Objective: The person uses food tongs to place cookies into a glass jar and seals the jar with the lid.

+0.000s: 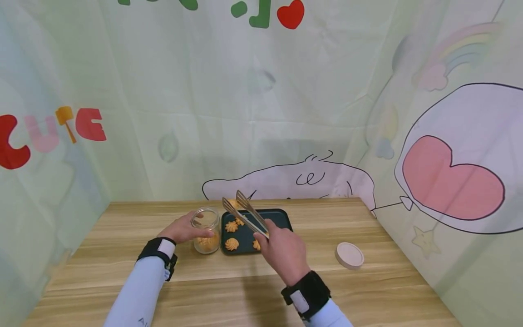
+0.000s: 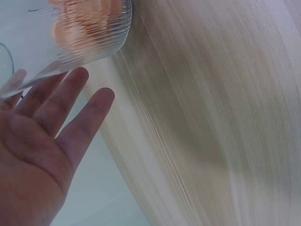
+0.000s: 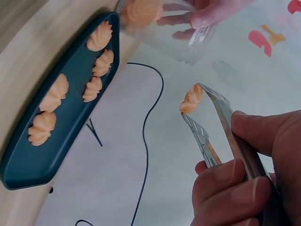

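One cookie (image 3: pixel 191 99) sits pinched in the tongs (image 1: pixel 245 213) that my right hand (image 1: pixel 283 252) squeezes, up at 12 o'clock above the dark tray (image 1: pixel 282 217). My left hand (image 1: pixel 184 229) rests flat-fingered on the glass jar (image 1: pixel 206 230), at 9 o'clock from the tray.
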Action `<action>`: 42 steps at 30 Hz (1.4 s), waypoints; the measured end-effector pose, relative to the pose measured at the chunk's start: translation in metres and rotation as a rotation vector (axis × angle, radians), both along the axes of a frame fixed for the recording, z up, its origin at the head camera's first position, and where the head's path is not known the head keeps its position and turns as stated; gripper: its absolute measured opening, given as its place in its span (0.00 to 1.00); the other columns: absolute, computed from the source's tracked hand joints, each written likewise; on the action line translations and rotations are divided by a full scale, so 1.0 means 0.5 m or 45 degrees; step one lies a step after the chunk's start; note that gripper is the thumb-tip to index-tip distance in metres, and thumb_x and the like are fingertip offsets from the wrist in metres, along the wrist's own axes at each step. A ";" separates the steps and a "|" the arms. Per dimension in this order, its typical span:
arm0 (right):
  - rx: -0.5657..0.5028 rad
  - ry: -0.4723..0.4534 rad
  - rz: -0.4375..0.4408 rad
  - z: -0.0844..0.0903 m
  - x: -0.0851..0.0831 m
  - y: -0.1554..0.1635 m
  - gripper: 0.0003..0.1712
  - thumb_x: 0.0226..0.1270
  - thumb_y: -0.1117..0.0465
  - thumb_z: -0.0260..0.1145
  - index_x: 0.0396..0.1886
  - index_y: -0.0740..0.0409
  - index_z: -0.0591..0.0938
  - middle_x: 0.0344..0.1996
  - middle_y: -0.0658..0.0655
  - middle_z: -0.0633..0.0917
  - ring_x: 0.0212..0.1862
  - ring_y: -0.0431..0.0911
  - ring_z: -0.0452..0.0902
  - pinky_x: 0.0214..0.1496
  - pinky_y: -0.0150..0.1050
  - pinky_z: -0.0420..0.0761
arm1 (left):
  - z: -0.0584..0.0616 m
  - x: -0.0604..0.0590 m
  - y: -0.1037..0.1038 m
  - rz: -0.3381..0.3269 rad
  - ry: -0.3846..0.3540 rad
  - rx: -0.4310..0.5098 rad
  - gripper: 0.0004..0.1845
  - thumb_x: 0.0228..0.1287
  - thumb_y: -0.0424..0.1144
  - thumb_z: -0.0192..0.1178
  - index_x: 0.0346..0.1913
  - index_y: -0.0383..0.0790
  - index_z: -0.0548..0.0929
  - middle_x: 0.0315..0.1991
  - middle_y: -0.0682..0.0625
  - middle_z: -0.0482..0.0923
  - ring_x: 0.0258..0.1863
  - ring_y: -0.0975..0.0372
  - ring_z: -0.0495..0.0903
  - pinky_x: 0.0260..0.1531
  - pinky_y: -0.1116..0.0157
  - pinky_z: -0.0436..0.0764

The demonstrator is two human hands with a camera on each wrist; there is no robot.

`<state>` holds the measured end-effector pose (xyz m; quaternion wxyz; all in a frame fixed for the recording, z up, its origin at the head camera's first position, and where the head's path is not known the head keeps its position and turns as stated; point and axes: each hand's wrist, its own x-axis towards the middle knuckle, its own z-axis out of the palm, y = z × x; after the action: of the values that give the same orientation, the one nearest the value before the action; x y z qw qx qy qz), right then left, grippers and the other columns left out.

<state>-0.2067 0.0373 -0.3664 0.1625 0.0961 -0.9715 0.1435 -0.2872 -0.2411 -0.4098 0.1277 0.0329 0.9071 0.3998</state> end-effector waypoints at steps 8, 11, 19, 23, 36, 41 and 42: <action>0.011 0.017 0.032 0.013 0.005 -0.015 0.28 0.67 0.42 0.63 0.59 0.54 0.80 0.09 0.46 0.68 0.12 0.39 0.59 0.12 0.33 0.56 | -0.004 0.000 -0.001 -0.001 0.005 -0.007 0.51 0.54 0.59 0.69 0.73 0.34 0.59 0.70 0.32 0.64 0.67 0.39 0.67 0.62 0.41 0.70; 0.017 0.017 0.036 0.018 0.006 -0.022 0.27 0.68 0.41 0.63 0.59 0.53 0.80 0.09 0.46 0.68 0.12 0.39 0.59 0.12 0.33 0.56 | -0.005 -0.001 -0.001 0.000 0.008 -0.002 0.51 0.54 0.59 0.70 0.73 0.34 0.60 0.70 0.33 0.64 0.68 0.39 0.67 0.62 0.41 0.70; 0.034 0.014 0.077 0.028 0.007 -0.041 0.28 0.68 0.41 0.62 0.59 0.51 0.80 0.08 0.46 0.67 0.11 0.39 0.59 0.11 0.33 0.56 | 0.003 0.004 0.000 -0.014 0.008 0.001 0.51 0.55 0.59 0.69 0.73 0.34 0.59 0.71 0.32 0.63 0.68 0.38 0.66 0.63 0.40 0.69; 0.027 0.000 0.108 0.029 0.007 -0.051 0.28 0.68 0.41 0.62 0.60 0.52 0.79 0.08 0.45 0.66 0.11 0.39 0.59 0.11 0.33 0.57 | 0.003 0.005 0.002 0.000 -0.015 -0.001 0.52 0.55 0.60 0.68 0.74 0.35 0.58 0.71 0.32 0.63 0.69 0.38 0.65 0.64 0.40 0.67; 0.063 -0.043 0.152 0.025 0.009 -0.077 0.28 0.68 0.41 0.62 0.60 0.51 0.79 0.10 0.46 0.68 0.12 0.39 0.60 0.12 0.34 0.58 | 0.002 0.007 0.002 -0.011 0.020 0.009 0.54 0.53 0.59 0.70 0.74 0.34 0.57 0.71 0.32 0.63 0.68 0.36 0.65 0.63 0.38 0.67; 0.068 -0.070 0.160 0.024 0.010 -0.081 0.27 0.68 0.41 0.62 0.60 0.51 0.79 0.10 0.47 0.68 0.13 0.40 0.60 0.13 0.34 0.57 | 0.001 0.003 -0.001 -0.030 0.035 0.032 0.53 0.53 0.57 0.70 0.75 0.36 0.57 0.70 0.31 0.65 0.67 0.36 0.67 0.62 0.39 0.69; 0.072 -0.074 0.162 0.023 0.009 -0.081 0.27 0.68 0.41 0.62 0.60 0.51 0.79 0.10 0.47 0.68 0.13 0.40 0.61 0.13 0.34 0.58 | 0.000 0.002 -0.001 -0.036 0.039 0.038 0.52 0.53 0.57 0.71 0.75 0.37 0.57 0.70 0.31 0.65 0.66 0.36 0.67 0.62 0.39 0.69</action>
<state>-0.2021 -0.0032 -0.3548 0.1220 0.1579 -0.9714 0.1288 -0.2863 -0.2417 -0.4097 0.1190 0.0535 0.9023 0.4109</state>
